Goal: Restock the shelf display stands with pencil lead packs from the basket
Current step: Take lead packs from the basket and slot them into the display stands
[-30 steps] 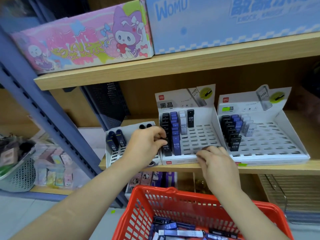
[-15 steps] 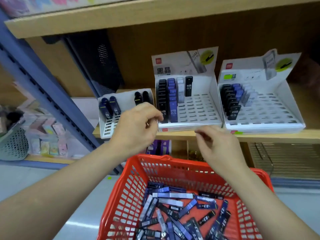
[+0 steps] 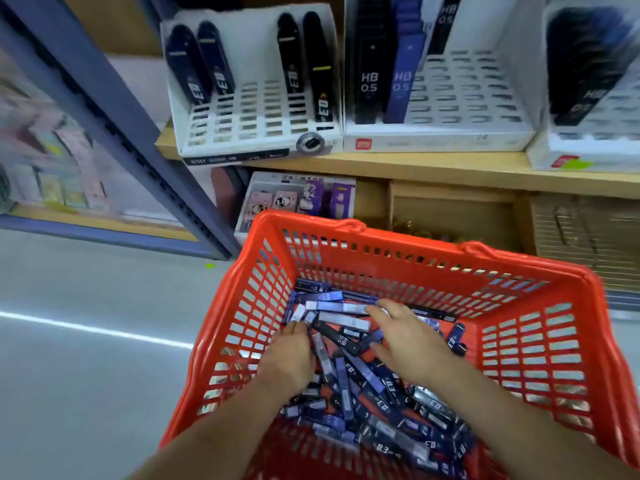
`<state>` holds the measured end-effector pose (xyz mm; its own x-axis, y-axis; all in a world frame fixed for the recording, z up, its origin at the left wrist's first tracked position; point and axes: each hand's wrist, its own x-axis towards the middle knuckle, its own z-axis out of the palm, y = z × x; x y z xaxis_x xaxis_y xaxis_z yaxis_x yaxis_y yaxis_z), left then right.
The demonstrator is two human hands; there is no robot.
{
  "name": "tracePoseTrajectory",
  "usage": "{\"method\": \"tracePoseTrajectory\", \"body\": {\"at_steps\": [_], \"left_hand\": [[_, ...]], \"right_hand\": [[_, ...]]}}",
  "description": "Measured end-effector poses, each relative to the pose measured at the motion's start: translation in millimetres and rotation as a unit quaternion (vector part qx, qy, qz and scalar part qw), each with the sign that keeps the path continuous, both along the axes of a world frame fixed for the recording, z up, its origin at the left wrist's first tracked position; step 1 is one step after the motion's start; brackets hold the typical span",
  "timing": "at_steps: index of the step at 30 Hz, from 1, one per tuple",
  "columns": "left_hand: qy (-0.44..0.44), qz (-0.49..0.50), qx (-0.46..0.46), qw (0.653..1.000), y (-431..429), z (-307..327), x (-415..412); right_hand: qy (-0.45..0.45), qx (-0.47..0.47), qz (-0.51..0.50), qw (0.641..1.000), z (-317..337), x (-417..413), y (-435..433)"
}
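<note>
Left hand (image 3: 291, 362), right hand (image 3: 408, 344) inside basket (image 3: 433, 258)

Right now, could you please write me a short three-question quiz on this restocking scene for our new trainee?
1. True or false: the left hand and the right hand are both down among the pencil lead packs in the red basket.
2. The front packs in the middle stand read: A) HB 0.5 B) 2B 0.7 C) H 0.3
3. In the left stand, which columns hold no packs, the outer ones or the middle ones?
Key: 1 true; 2 A; 3 the middle ones.
</note>
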<state>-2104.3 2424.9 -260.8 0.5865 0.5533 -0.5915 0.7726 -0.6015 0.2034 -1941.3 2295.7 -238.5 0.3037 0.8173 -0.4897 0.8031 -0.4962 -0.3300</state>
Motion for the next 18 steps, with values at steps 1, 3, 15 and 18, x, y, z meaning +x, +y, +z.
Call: {"method": "tracePoseTrajectory", "body": {"at_steps": [1,3,15,18], "left_hand": [[0.007,0.025,-0.003,1.0,-3,-11,-1],[0.014,0.07,-0.003,0.997,-8,-28,0],[0.076,0.111,0.091,0.987,-20,-67,10],[0.066,0.112,0.111,0.985,-14,-63,17]], "right_hand": [[0.0,-0.008,0.002,1.0,-9,-4,9],[0.003,-0.024,0.0,1.0,-25,-11,29],[-0.058,-0.093,-0.05,0.993,-72,-19,48],[-0.023,-0.092,-0.043,0.995,-75,-24,39]]}}
